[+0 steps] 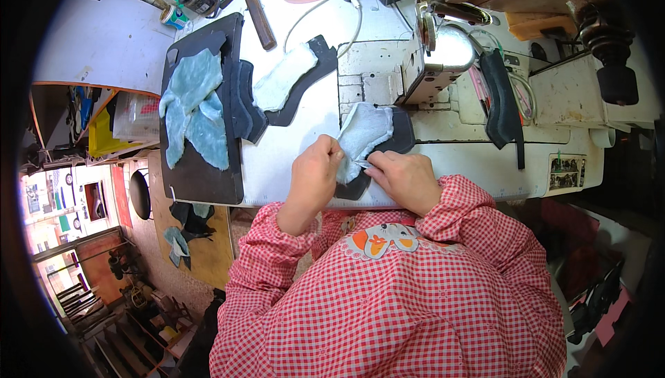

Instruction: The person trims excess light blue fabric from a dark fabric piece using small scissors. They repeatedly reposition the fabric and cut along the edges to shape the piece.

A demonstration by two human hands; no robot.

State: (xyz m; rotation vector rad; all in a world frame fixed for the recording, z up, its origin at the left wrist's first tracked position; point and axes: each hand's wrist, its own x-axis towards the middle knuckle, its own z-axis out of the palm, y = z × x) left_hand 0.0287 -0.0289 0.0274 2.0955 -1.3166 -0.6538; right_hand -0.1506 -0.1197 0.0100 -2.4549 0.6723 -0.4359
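**Hands working a fleece-lined dark piece at the sewing table**

Hands are meeting over a small workpiece at the near edge of the white table [291, 136]. The left hand [315, 170] is pinching the edge of the pale blue fleece [364, 132], fingers curled and clamped on the cloth. The right hand [405, 178] is closing on a thin metal tool [361, 163], which looks like small snips or tweezers, though it is too small to tell which; its tip is touching the fleece just beside the left thumb. The fleece is lying on top of a dark shaped piece [398, 139], and the pair is resting on the table directly in front of the sewing machine [443, 49], between the machine and the person's chest.

To the left, a black board [201, 177] is sitting on the table and carrying a loose heap of more blue fleece pieces [194, 104], with several dark cut pieces [244, 104] stacked along its right edge. Just beyond, another fleece-and-dark piece [291, 77] is lying flat. A hammer [255, 4] is resting at the far edge, near a small tin [173, 16]. A dark strip [504, 104] is hanging across the machine bed on the right. Red checked sleeves [457, 212] are covering both forearms.
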